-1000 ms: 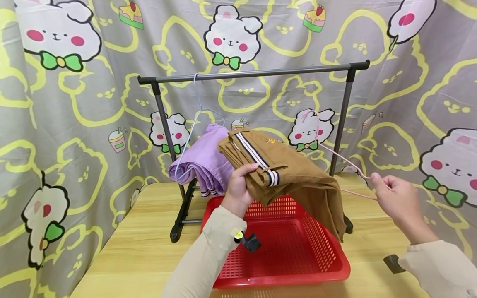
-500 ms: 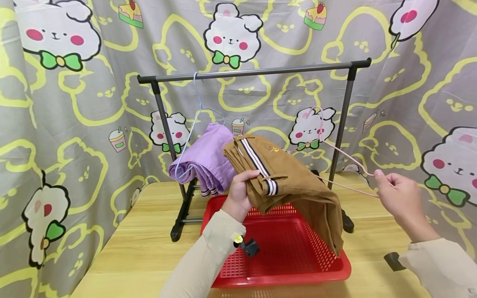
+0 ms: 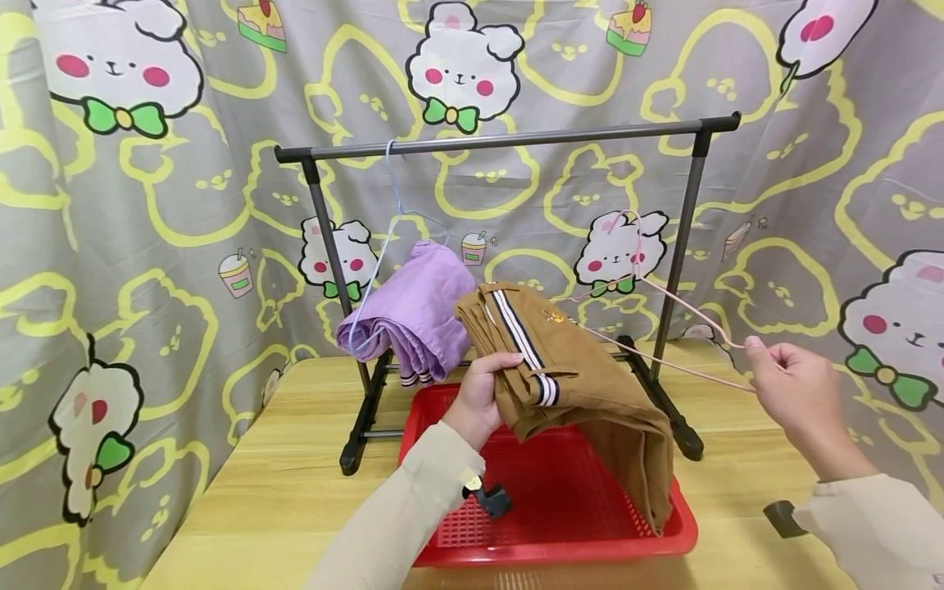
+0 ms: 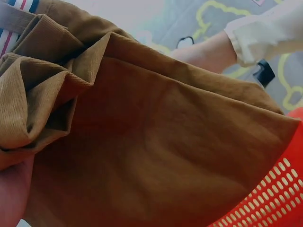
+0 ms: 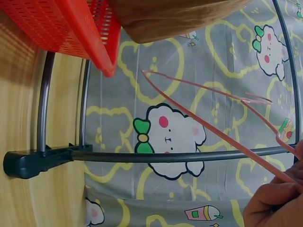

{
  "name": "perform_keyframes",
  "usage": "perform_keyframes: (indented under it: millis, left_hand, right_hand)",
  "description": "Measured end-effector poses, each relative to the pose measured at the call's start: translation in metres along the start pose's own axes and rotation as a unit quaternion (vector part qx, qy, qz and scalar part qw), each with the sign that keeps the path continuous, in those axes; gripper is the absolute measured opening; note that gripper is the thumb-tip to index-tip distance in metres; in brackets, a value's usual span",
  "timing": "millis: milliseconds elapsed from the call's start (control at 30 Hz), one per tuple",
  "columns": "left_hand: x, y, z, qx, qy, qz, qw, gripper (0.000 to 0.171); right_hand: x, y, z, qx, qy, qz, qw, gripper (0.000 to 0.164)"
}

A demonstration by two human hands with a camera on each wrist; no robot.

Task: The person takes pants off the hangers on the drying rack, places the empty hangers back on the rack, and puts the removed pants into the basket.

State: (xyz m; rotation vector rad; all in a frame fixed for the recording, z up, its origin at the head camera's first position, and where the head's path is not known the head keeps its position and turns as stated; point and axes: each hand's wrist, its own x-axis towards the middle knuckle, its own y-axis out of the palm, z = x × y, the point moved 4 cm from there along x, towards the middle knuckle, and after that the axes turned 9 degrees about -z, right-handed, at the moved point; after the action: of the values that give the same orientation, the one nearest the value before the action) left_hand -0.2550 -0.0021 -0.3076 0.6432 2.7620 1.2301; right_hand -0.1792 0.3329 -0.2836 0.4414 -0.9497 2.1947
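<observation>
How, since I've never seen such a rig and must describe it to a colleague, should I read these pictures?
There is no machine here: a person is working with two bare hands. The wide view comes from a camera worn on the head, looking forward and down; each close view comes from a camera on one wrist. The left hand grips a folded brown garment, and the right hand holds a pink hanger. On the wooden table stand a red basket and a dark rack, where a purple garment hangs on a light blue hanger.
</observation>
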Motion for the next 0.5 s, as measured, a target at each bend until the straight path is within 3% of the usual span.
perform_keyframes:
  millis: [233,500]
  left_hand:
    - [-0.004,-0.013,0.007,0.036,-0.01,-0.031,0.9988,0.032]
    - [-0.013,-0.019,0.011,0.097,-0.013,-0.039,0.9945,0.044]
  right_hand:
    - [0.001,-0.001,-0.002,0.013,0.006,-0.006,1.0,0.052]
    - [0.007,-0.009,-0.003,0.025,0.015,-0.022,0.999,0.053]
